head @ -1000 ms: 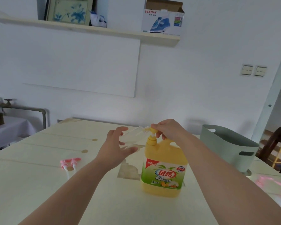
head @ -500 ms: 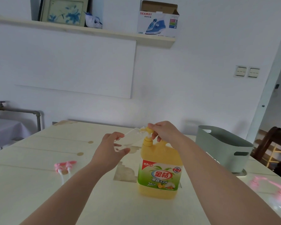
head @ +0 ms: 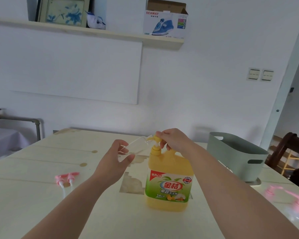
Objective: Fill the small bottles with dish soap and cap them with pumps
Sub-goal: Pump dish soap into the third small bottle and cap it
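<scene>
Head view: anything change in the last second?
Nothing clearly moved; only the camera drifted a little. The left hand still holds the small clear bottle tilted, mouth at the nozzle of the dish soap jug. The right hand still grips the jug's pump head. The two pink pumps and the grey-green basket stay put.

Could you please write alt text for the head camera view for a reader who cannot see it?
The left hand holds a small clear bottle tilted with its mouth at the spout of a yellow dish soap jug, whose pump the right hand grips. Pink pumps lie on the pale table.
</scene>
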Demonstrator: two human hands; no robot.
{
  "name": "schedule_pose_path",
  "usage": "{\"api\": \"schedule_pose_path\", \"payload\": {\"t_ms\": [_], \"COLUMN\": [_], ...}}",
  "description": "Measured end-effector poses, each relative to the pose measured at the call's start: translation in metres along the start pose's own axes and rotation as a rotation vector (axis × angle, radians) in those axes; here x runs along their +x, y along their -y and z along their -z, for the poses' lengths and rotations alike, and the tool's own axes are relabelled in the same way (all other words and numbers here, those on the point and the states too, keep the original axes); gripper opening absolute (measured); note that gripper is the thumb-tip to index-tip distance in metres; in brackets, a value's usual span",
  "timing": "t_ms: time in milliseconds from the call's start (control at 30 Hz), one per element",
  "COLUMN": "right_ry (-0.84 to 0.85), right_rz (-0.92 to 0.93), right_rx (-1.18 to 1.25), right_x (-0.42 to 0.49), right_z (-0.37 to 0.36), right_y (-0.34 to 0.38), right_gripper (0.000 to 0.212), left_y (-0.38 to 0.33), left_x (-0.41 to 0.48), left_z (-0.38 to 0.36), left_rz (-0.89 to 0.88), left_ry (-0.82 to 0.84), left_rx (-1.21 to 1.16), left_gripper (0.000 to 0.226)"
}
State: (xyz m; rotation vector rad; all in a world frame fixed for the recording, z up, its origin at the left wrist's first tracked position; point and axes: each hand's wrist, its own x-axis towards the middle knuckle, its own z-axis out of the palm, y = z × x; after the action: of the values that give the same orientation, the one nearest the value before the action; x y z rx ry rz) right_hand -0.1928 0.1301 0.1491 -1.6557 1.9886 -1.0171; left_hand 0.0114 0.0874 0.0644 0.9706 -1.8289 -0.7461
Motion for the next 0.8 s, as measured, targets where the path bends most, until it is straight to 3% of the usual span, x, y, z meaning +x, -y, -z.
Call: {"api": "schedule_pose_path", "payload": {"t_ms": [200, 433, 600, 800], "right_ry": [-0.012, -0.015, -0.018, -0.007], "right_rz": [0.024, 0.012, 0.026, 0.006], "right_rx": [0.043, 0.016, -0.074, 0.088], "right_x": [-0.0004, 0.0020, 0.0020, -0.0004], "right_z": [-0.0013, -0.0016, -0.0055, -0.0006], "right_y": [-0.0020, -0.0003, -0.0070, -0.0035], "right_gripper": [0.030, 0.025, 0.028, 0.026], "left_y": [-0.0019, 0.0030, 0.0038, -0.0016], "left_x": [-0.0007, -0.0008, -0.0014, -0.0005], "left_z": [-0.0033, -0.0037, -0.0092, -0.0078], "left_rz": [0.011, 0.001, -0.022, -0.034], "left_ry": [-0.013, 0.011, -0.028, -0.053], "left_rx": [-0.044, 0.064, 0.097, 0.077], "left_gripper": [0.024, 0.054, 0.044, 0.044]}}
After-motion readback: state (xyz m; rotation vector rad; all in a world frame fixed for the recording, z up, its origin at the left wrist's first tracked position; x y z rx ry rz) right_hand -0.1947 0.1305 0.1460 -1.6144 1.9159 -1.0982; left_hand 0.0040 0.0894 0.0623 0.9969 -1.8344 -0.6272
